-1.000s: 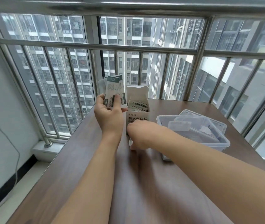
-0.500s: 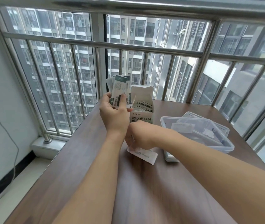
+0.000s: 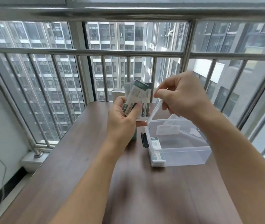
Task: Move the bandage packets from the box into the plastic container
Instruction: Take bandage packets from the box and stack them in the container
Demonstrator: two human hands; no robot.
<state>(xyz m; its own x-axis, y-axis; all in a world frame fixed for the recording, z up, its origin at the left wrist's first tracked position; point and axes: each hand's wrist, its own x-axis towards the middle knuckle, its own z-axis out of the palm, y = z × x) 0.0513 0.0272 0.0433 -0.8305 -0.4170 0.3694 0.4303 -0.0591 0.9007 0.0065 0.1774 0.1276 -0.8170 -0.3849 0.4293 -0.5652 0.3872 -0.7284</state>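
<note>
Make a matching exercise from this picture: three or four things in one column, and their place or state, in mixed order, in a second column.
Things:
1. left hand
2. right hand
3. plastic container
4. single packet

States:
A. stands open on the table
B. holds a fanned stack of packets
C. hangs over the container's left rim
D. pinches one packet by its top end

Pairs: 1-B, 2-D, 3-A, 4-C
</note>
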